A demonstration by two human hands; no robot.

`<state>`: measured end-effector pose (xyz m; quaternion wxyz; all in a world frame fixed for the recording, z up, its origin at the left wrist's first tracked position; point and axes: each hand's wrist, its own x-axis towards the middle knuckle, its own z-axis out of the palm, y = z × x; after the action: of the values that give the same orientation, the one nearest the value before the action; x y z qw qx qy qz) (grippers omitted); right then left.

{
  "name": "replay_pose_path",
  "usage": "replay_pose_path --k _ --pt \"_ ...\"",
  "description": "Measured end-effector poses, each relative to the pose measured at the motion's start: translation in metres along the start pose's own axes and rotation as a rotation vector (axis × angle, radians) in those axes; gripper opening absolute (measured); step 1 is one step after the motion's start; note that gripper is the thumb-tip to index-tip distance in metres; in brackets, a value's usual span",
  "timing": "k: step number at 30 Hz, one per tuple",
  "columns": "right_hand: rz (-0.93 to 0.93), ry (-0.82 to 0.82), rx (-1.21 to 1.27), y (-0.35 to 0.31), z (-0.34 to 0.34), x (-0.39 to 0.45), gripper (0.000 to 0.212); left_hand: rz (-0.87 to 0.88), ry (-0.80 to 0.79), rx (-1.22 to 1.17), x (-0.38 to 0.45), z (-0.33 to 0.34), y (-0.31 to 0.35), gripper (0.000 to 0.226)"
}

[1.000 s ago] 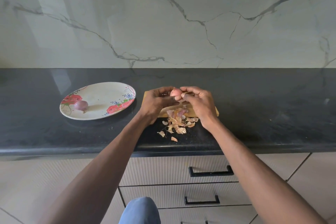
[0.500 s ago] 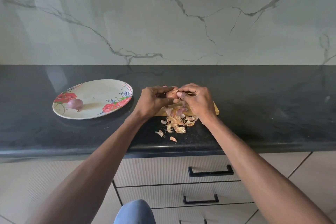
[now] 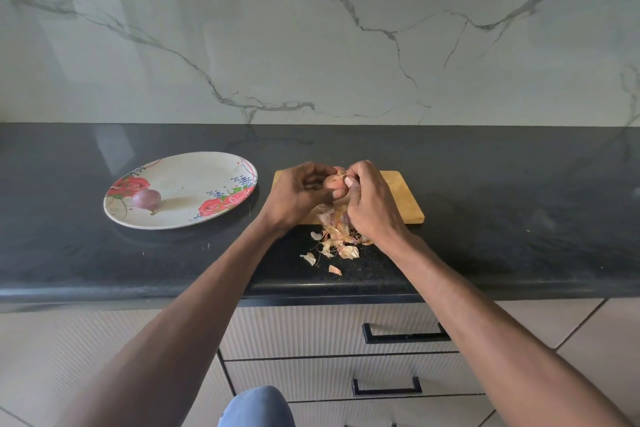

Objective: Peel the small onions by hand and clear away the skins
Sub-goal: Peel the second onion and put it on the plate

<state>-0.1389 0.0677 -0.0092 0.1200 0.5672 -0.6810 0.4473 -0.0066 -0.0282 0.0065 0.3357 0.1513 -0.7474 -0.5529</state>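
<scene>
From the head camera, both bare forearms reach forward over a dark speckled surface [image 3: 485, 184] that runs along a pale marble-patterned wall [image 3: 346, 45].

The left hand [image 3: 298, 194] has its grip closed around a small onion [image 3: 334, 182], fingers curled over the top and thumb beneath, holding it above a wooden cutting board [image 3: 405, 198]. The onion looks pinkish-tan, with dry skin on it and a tuft of dried roots at its upper end. The right hand [image 3: 370, 201] meets it from the other side; its grip is closed as a pinch, thumb and fingertips pressed against the top of the onion by the roots. Whether the pinch has hold of a strip of skin or only touches the bulb cannot be told.

Directly below the hands a loose pile of skins [image 3: 337, 239] lies partly on the near edge of the board and partly on the dark surface, with a few separate flakes scattered closer to the surface's front edge.

To the left of the board, well apart from the hands, an oval plate [image 3: 194, 170] with red rose prints sits on the surface. One purple onion on the plate [image 3: 147, 199] rests near its left end.

Under the surface are ribbed drawer fronts with black handles [image 3: 405, 334].
</scene>
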Motion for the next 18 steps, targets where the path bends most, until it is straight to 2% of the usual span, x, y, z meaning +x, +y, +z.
replay_pose_path --k 3,7,10,16,18 --pt "0.027 0.045 0.011 -0.001 -0.001 0.000 0.010 0.014 -0.023 -0.096 0.000 0.000 0.005 0.026" --pt "0.074 0.061 0.087 -0.003 -0.009 -0.002 0.006 -0.031 -0.049 -0.228 0.001 -0.007 0.005 0.029" --pt "0.097 0.123 0.214 -0.006 -0.015 -0.002 0.016 -0.073 -0.054 -0.265 -0.001 -0.008 0.006 0.028" --pt "0.112 0.168 0.286 -0.008 -0.018 -0.003 0.018 -0.051 0.015 -0.233 -0.006 -0.008 0.012 0.039" --pt "0.102 0.179 0.265 -0.008 -0.018 -0.005 0.014 -0.039 0.039 -0.169 -0.007 -0.007 0.014 0.033"
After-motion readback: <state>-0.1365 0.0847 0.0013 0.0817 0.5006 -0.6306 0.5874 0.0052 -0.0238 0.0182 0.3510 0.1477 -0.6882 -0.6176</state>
